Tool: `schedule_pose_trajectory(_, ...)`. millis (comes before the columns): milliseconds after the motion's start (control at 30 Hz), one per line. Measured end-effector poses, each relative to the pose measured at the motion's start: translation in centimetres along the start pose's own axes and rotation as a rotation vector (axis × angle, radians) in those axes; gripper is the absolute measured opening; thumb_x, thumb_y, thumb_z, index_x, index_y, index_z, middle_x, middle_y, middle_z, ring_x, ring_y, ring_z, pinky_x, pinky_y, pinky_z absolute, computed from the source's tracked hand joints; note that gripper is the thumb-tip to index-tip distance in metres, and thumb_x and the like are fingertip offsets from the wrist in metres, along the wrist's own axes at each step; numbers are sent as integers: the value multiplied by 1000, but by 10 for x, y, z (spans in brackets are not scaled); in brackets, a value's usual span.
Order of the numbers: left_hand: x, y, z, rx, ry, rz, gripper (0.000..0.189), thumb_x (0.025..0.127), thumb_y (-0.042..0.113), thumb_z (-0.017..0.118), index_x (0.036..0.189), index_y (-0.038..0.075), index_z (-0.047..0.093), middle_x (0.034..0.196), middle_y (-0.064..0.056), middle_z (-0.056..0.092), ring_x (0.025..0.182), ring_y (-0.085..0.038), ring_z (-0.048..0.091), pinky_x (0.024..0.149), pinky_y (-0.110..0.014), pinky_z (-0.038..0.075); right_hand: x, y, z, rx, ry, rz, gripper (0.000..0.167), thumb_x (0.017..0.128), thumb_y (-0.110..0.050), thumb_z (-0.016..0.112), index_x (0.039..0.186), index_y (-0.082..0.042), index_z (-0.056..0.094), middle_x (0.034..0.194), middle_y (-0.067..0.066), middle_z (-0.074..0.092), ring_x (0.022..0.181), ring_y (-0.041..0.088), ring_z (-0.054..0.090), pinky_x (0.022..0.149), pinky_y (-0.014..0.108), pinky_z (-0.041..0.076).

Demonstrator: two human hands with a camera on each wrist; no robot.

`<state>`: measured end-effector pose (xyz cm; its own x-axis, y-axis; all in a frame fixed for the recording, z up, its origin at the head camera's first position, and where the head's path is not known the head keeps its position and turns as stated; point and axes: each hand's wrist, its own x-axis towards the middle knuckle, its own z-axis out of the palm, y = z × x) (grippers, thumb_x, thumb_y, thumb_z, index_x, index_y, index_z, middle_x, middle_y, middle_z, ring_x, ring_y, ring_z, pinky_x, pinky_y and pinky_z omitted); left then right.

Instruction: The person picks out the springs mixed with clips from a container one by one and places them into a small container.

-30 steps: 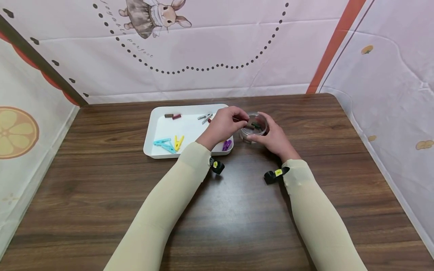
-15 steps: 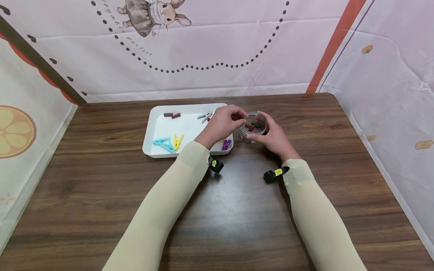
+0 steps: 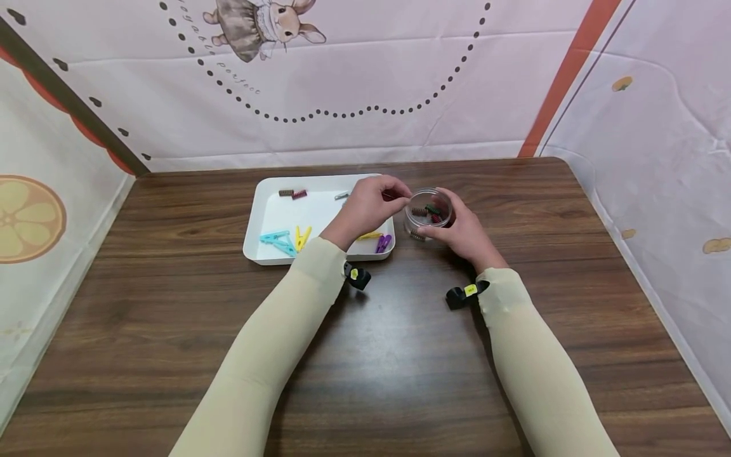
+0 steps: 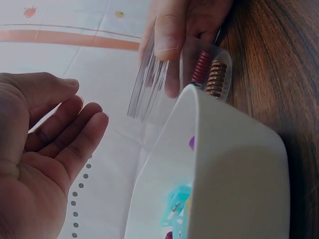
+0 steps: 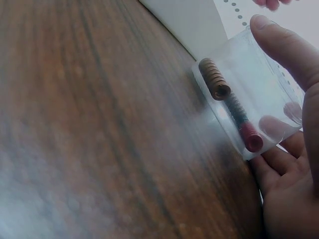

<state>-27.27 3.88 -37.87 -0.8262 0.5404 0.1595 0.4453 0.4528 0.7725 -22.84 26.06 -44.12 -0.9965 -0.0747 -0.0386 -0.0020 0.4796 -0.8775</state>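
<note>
A dark brown, wood-grained worktop (image 3: 394, 374) is carrying everything, its middle catching a pale sheen. Towards its far edge, a white tray (image 3: 314, 216) is lying flat, and a clear jar (image 3: 424, 223) is standing just beside the tray's right end.

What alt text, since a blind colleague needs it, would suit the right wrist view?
The right hand has its grip on a clear jar on a table, with a brown spring, a dark spring and a red spring inside. A white tray stands beyond; the left hand just shows at the top.
</note>
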Motion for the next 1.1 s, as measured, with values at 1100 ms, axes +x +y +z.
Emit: schedule_pose_trajectory(1100, -9, -21, -76, 50, 149, -197, 17, 94, 27, 64, 105, 17, 71, 104, 1, 70, 97, -12, 64, 87, -30, 52, 0, 3, 3, -40, 26, -17, 95, 74, -46, 81, 150, -24, 30, 150, 3, 44, 139, 18, 39, 114, 43, 32)
